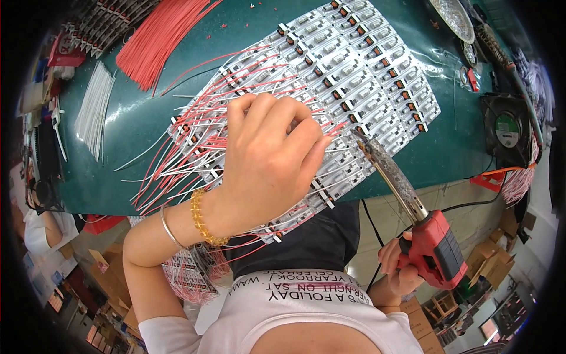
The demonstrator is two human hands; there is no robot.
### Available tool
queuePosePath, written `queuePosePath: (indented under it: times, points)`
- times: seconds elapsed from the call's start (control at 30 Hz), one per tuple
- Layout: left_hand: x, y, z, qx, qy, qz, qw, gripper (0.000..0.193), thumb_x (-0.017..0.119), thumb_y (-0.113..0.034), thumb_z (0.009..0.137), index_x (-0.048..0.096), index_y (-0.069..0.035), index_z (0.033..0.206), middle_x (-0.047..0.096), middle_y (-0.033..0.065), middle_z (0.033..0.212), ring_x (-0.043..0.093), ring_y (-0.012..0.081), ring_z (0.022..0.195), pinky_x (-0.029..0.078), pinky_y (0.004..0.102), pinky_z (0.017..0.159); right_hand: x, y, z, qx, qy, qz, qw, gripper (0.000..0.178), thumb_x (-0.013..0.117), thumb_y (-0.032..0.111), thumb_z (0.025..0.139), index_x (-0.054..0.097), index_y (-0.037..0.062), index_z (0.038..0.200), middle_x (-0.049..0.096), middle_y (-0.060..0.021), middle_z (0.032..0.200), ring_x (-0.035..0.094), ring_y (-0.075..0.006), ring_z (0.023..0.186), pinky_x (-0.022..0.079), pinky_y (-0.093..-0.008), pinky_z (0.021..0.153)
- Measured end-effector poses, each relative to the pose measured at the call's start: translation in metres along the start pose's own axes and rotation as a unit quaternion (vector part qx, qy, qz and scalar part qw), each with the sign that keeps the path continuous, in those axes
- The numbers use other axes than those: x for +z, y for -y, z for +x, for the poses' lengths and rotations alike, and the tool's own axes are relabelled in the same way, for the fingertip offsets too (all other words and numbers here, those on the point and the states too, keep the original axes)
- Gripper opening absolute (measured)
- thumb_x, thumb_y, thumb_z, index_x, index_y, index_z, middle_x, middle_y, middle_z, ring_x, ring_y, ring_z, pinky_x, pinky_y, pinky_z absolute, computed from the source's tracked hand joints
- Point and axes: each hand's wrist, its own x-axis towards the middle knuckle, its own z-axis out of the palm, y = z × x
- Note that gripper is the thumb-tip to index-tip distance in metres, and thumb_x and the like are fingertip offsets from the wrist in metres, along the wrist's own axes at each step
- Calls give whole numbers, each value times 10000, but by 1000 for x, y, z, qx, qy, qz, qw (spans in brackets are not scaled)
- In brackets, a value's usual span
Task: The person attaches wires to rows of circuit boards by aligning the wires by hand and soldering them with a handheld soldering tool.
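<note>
A sheet of small silver circuit modules [368, 71] lies on the green table in front of me. Red and white wires run off its left part. My left hand [268, 147] is over the sheet, its fingers closed in a pinch on red wire [335, 130], whose ends poke out past the thumb. My right hand [398, 265] grips the red and black handle of a soldering gun [439, 245]. The gun's tip points up and left, just right of the pinched wire ends. The left palm hides part of the modules and wires.
On the green table [135, 124], a thick bundle of red wires [156, 44] and a smaller bundle of white wires [94, 109] lie at the left. A metal dish [453, 17] sits at the far right, above a black fan [507, 127]. Cardboard boxes [489, 259] stand below right.
</note>
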Motion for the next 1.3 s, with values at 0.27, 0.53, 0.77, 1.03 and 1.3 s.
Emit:
queuePosePath:
  times: [0.27,0.53,0.77,1.03,1.3]
  points:
    - [-14,-5,2,56,-28,-13,998,138,744,-44,660,632,-71,736,540,15,686,490,200,677,358,357,744,-16,-8,-8,-9,23,12,1000,760,558,545,834,401,-82,1234,444,12,475,445,-115,379,400,-260,406]
    - [-3,-9,0,-3,38,-47,998,123,728,-45,686,610,-73,702,507,4,606,473,183,628,347,354,759,-8,-4,-19,6,-55,-1,998,800,549,581,821,391,-75,1250,435,16,476,444,-109,395,394,-255,425]
    - [-3,-8,1,-2,49,-45,998,138,702,-51,701,569,-74,674,498,15,617,463,202,639,336,370,753,-14,-6,-15,42,16,-1,999,777,575,572,803,413,-68,1212,440,14,483,441,-108,396,389,-256,420]
    - [-5,-8,3,-9,60,-46,997,118,709,-39,696,599,-77,675,503,2,596,450,189,614,336,347,745,-11,-6,-14,39,-5,2,999,686,616,530,785,451,-48,1114,463,1,496,456,-118,401,389,-255,415]
    - [-7,-7,6,-11,81,-51,995,116,716,-52,688,606,-80,663,528,2,599,451,181,611,331,335,725,-9,-5,-15,48,-21,-15,999,656,625,512,791,459,-40,1103,469,5,509,460,-115,403,392,-255,406]
